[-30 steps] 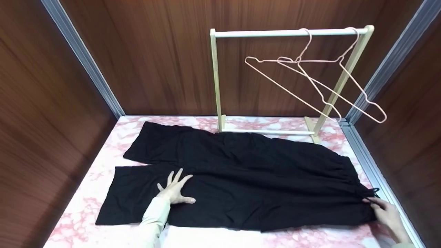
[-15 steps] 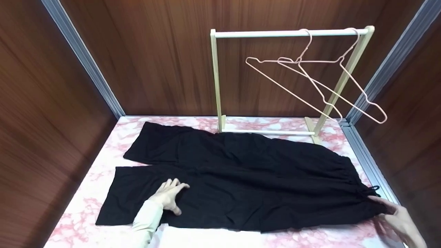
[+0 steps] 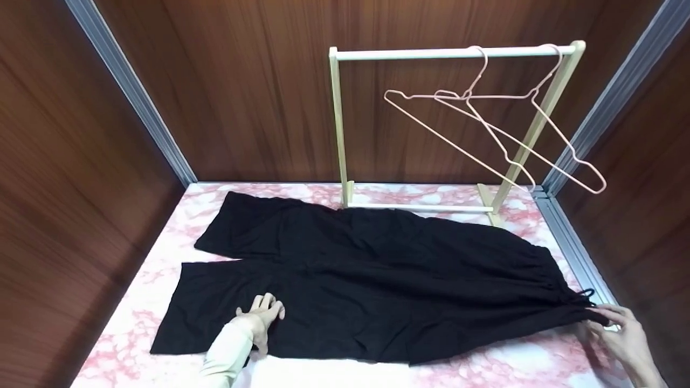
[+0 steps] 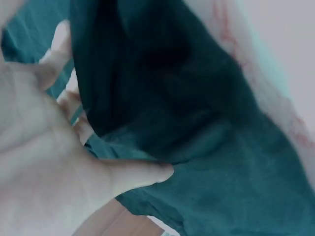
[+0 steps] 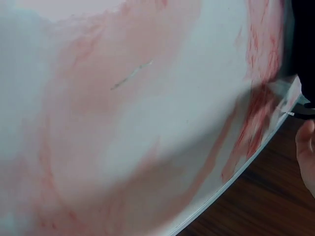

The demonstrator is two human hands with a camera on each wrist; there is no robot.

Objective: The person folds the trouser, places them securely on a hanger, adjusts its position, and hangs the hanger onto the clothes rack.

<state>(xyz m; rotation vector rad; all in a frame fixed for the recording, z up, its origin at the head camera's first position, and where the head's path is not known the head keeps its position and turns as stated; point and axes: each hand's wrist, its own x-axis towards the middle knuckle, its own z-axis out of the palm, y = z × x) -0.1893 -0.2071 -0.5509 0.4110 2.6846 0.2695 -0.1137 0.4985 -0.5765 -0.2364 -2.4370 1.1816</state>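
Observation:
Black trousers (image 3: 366,280) lie flat and lengthwise on the table, leg ends at the left and gathered waist at the right. At the near leg's front edge is my left hand (image 3: 253,323), fingers bent on top of the cloth and thumb at the edge. In the left wrist view a fold of the trousers (image 4: 236,162) lies between the thumb and partly hidden fingers. My right hand (image 3: 620,331) pinches the near corner of the waistband, beside the drawstring (image 3: 586,293), raising it a little. The right wrist view shows only part of that hand (image 5: 307,152).
A white rack (image 3: 409,54) stands behind the trousers, its foot bar close to their far edge. Two pink hangers (image 3: 447,141) hang at its right end. Brown wood-grain walls (image 3: 259,91) enclose the pink-marbled table (image 3: 517,353) at the back and sides.
My left hand has drawn back toward the near edge, and its spread fingers have bent. The right hand has shifted its hold on the waistband and pulled the near corner up and outward.

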